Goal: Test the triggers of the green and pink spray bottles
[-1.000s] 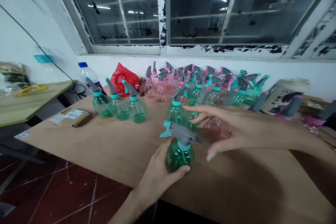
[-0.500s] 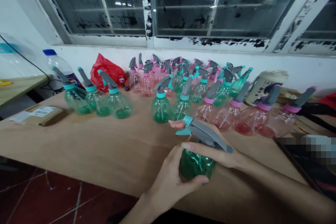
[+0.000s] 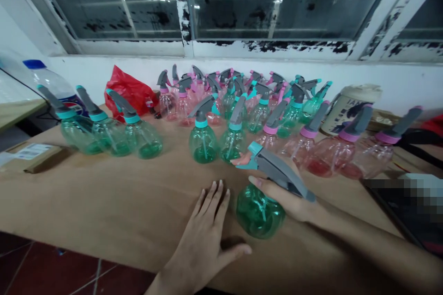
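A green spray bottle (image 3: pixel 260 214) with a grey and teal trigger head is in front of me, with liquid inside it. Wrapped round its neck, below the spray head, is my right hand (image 3: pixel 287 196), its fingers partly hidden behind the head. My left hand (image 3: pixel 204 235) is beside the bottle on the left, palm down over the wooden table (image 3: pixel 114 207), fingers stretched and thumb apart, holding nothing. Just beyond stand two green spray bottles, one (image 3: pixel 203 140) to the left of the other (image 3: pixel 232 140).
Several pink spray bottles (image 3: pixel 330 156) stand to the right, several green ones (image 3: pixel 143 138) to the left. More crowd the wall, beside a red plastic bag (image 3: pixel 126 90). A cardboard parcel (image 3: pixel 38 156) lies far left; a dark flat device (image 3: pixel 398 207) is at right.
My left hand has let go of the bottle's body and moved left onto the table, its fingers now spread. The right hand keeps its hold on the bottle's neck. The view has shifted slightly.
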The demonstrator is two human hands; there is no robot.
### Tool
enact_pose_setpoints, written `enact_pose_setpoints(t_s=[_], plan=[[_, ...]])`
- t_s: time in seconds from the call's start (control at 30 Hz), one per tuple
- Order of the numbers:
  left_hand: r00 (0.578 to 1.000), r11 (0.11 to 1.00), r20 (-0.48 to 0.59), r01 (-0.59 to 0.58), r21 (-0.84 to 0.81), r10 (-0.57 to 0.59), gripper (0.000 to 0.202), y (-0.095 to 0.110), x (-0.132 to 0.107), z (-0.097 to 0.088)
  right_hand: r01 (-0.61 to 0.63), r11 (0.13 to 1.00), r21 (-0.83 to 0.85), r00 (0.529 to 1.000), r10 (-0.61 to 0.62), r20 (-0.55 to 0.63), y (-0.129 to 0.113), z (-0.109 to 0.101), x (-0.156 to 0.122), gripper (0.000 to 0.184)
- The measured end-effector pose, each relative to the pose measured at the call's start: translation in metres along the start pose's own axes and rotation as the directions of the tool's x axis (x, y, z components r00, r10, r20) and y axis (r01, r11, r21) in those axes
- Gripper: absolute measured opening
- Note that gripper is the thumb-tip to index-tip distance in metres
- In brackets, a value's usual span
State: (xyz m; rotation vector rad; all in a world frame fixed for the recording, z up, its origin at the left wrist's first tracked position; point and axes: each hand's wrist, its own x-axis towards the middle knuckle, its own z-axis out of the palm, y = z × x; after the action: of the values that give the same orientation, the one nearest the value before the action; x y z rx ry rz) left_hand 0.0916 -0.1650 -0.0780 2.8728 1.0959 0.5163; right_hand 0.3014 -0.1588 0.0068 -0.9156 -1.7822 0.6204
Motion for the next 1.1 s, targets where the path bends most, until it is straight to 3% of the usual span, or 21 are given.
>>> enact_pose_setpoints(t_s=[0.13, 0.4, 0.6, 0.73, 1.1], plan=[[1.000, 0.999, -0.020, -0.002, 0.045, 0.003, 0.097, 0.000, -0.001, 0.002, 0.054, 0.998, -0.022, 0.998, -0.054, -0.030, -0.001, -0.001, 0.003, 0.018], [0.996, 0.992, -0.084, -0.029, 0.124, 0.040, 0.096, -0.001, -0.004, 0.009, 0.145, 0.989, 0.016, 0.989, -0.144, -0.032, 0.005, -0.002, 0.009, 0.017], [0.995, 0.985, -0.079, -0.040, 0.170, 0.054, 0.080, -0.003, 0.000, 0.004, 0.115, 0.993, 0.011, 0.990, -0.113, -0.084, 0.007, -0.001, 0.013, 0.020], [0.995, 0.987, -0.095, -0.005, 0.162, 0.020, 0.064, -0.011, 0.002, 0.004, 0.101, 0.995, 0.005, 0.994, -0.100, -0.048, 0.008, -0.005, 0.014, 0.016], [0.997, 0.993, -0.051, 0.065, 0.095, -0.060, 0.061, -0.009, 0.005, 0.005, -0.023, 1.000, 0.014, 0.999, 0.023, -0.034, 0.006, -0.006, 0.008, 0.026]])
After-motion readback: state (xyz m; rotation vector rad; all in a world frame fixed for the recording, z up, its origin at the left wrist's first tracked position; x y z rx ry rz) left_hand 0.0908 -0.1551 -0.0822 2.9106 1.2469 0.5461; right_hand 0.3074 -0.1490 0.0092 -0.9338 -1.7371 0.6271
